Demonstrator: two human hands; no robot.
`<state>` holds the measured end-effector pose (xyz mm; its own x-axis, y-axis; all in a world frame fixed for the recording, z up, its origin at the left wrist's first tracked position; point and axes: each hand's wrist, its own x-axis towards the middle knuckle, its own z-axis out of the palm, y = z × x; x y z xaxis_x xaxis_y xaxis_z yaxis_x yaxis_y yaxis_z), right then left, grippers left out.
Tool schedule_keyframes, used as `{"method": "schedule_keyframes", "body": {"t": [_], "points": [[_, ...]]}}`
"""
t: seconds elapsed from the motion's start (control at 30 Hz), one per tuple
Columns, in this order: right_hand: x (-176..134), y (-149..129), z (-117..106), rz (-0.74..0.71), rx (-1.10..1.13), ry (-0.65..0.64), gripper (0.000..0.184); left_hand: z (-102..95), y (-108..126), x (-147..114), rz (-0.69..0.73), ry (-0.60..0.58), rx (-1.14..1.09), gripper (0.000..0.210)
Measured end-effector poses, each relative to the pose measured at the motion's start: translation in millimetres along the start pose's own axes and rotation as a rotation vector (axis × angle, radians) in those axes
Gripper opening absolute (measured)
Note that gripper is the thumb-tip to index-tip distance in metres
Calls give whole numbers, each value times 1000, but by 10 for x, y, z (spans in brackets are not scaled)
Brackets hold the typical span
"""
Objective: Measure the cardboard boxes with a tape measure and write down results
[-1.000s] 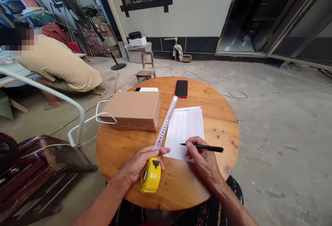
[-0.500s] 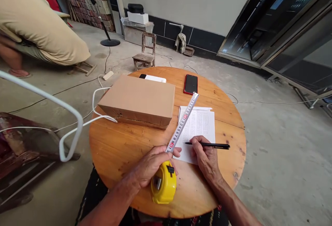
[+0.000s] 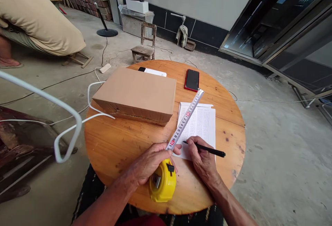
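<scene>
My left hand (image 3: 155, 160) is closed on a yellow tape measure (image 3: 163, 182), with the thumb across the drawn-out blade. The silver blade (image 3: 185, 118) slants up and to the right over a sheet of paper (image 3: 204, 122) covered in rows of small print or writing. In my right hand (image 3: 202, 156) is a black pen (image 3: 211, 150), its tip pointing left at the paper's lower part, close to the blade. Whether the tip touches the paper I cannot tell. A closed cardboard box (image 3: 137, 94) lies left of the paper.
A red-cased phone (image 3: 192, 79) and a white object (image 3: 155, 72) lie toward the far side of the round wooden table (image 3: 121, 143). A bent white tube (image 3: 70, 108) reaches in from the left. Beyond stand a small wooden chair (image 3: 144, 46) and, at left, another person (image 3: 36, 18).
The pen has tilted, its back end now lower, and its tip has moved slightly left. The view has shifted a little. My left hand keeps its hold on the tape measure.
</scene>
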<state>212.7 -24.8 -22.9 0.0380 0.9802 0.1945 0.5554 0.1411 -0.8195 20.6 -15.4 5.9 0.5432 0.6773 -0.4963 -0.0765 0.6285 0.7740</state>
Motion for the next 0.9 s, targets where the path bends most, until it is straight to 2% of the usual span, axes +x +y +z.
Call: {"method": "schedule_keyframes", "body": {"t": [0.9], "points": [[0, -32, 3, 13, -8, -14, 22, -5, -25, -9, 5, -12, -44, 38]]}}
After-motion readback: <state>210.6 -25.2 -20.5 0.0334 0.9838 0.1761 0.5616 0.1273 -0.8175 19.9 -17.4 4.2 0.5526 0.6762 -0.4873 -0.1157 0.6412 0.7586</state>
